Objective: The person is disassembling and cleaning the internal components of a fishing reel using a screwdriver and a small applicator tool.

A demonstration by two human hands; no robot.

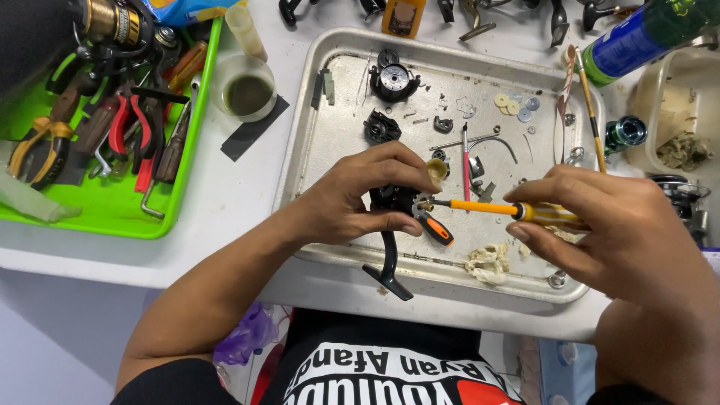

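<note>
Over the near edge of the metal tray [300, 150], the left hand [341, 202] wraps its fingers tight around a black fishing reel body [396, 201]. Its foot stem [388, 264] hangs down past the tray's rim, toward the person. The reel looks hard, a bit heavy and maybe greasy, so the chunky body is the best place to hold. The right hand [622, 240] pinches a yellow-handled screwdriver [495, 209], lying sideways across the tray, its tip pointing left into the reel.
</note>
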